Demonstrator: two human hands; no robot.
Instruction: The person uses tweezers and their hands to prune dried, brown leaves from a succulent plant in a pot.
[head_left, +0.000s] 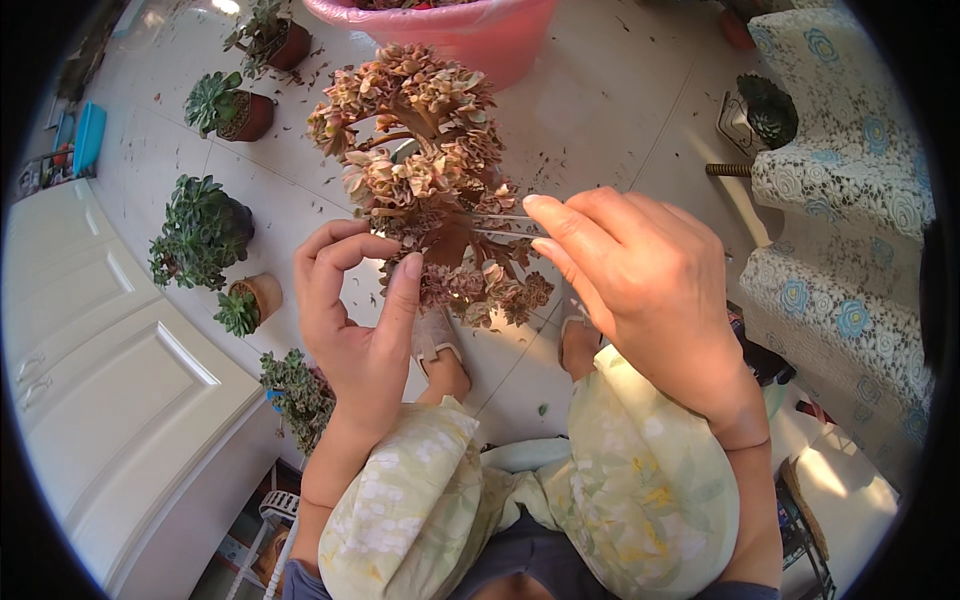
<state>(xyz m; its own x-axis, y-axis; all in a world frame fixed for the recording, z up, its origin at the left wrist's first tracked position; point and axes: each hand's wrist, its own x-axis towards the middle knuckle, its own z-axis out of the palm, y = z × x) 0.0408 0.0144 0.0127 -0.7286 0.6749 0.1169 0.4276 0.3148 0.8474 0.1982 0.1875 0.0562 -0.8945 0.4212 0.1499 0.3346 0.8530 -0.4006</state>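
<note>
A large branching succulent (420, 169) with pinkish-tan rosettes and thick brown stems stands before me, above the floor between my feet. My right hand (637, 255) grips slim metal tweezers (499, 225), whose tips reach in among the stems at the plant's middle. On the plant's left side is my left hand (360, 292), thumb and forefinger curved close together beside the lower rosettes. Whether those fingertips pinch a leaf cannot be made out. The plant's pot is mostly hidden by foliage; a bit of pale rim shows between the branches.
A pink plastic tub (465, 37) stands beyond the plant. Several potted succulents (199, 232) line the left, by white cabinets (127, 375). Another potted succulent (769, 112) stands right, near a lace cloth (817, 300). Dry leaf bits litter the tiled floor (592, 120).
</note>
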